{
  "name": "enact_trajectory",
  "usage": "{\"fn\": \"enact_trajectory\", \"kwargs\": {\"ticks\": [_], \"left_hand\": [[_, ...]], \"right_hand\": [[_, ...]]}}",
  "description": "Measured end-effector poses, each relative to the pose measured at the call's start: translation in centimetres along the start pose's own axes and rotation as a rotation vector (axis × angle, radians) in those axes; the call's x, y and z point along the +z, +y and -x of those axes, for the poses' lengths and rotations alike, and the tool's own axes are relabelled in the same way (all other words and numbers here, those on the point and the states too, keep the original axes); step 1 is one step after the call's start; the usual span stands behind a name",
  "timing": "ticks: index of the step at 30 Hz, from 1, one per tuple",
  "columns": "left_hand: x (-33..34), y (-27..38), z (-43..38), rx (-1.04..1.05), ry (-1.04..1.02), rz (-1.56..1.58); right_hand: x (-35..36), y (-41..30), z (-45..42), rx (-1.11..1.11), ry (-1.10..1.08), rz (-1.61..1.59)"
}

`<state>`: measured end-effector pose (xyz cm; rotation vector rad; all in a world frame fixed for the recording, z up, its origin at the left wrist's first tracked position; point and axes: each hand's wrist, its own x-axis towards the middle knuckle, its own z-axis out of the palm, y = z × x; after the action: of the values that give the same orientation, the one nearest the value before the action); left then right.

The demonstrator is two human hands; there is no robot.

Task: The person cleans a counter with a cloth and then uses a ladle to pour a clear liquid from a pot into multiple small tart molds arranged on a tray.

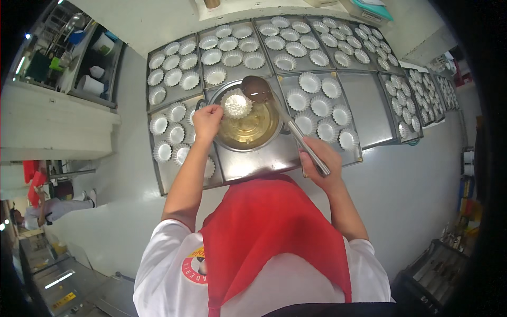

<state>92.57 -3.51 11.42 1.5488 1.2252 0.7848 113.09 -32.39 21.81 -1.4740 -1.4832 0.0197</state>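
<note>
My left hand [209,122] pinches the edge of a fluted metal tart mould [236,105], held over the left part of a metal pot [253,149]. Clear yellowish liquid [251,128] lies in the pot. In my right hand [323,160] is the metal handle of a ladle [257,90], whose bowl, dark brown in look, is over the pot's back rim beside the mould. Whether the ladle holds liquid I cannot tell. Fluted moulds [321,106] stand in rows on a metal tray [358,158] at the right, and more moulds [175,134] are on a tray at the left, partly behind my left forearm.
Several more trays of moulds [290,35] reach along the back and far right. A tray with no moulds [366,107] lies right of the pot. Plastic containers [364,12] stand at the back. A person [55,210] is far off at the left, near metal shelving.
</note>
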Motion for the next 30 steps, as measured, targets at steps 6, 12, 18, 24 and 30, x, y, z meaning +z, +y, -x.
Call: {"fn": "enact_trajectory", "kwargs": {"ticks": [6, 12, 18, 24, 30], "left_hand": [[-2.2, 0.1, 0.5, -0.124, -0.038, -0.222], [-2.0, -0.3, 1.7, -0.429, -0.099, 0.3], [-1.4, -2.0, 2.6, -0.259, -0.092, 0.454], [-0.7, -0.8, 3.1, -0.085, 0.061, 0.363], [-1.6, -0.1, 2.8, 0.472, 0.17, -0.335]], "right_hand": [[-0.3, 0.6, 2.1, 0.17, 0.029, -0.014], [-0.2, 0.9, 3.6, 0.225, 0.089, -0.032], [-0.4, 0.9, 3.8, 0.221, 0.073, -0.025], [-0.6, 0.8, 4.2, 0.247, 0.05, 0.003], [-0.5, 0.6, 4.6, 0.244, 0.03, 0.0]]}}
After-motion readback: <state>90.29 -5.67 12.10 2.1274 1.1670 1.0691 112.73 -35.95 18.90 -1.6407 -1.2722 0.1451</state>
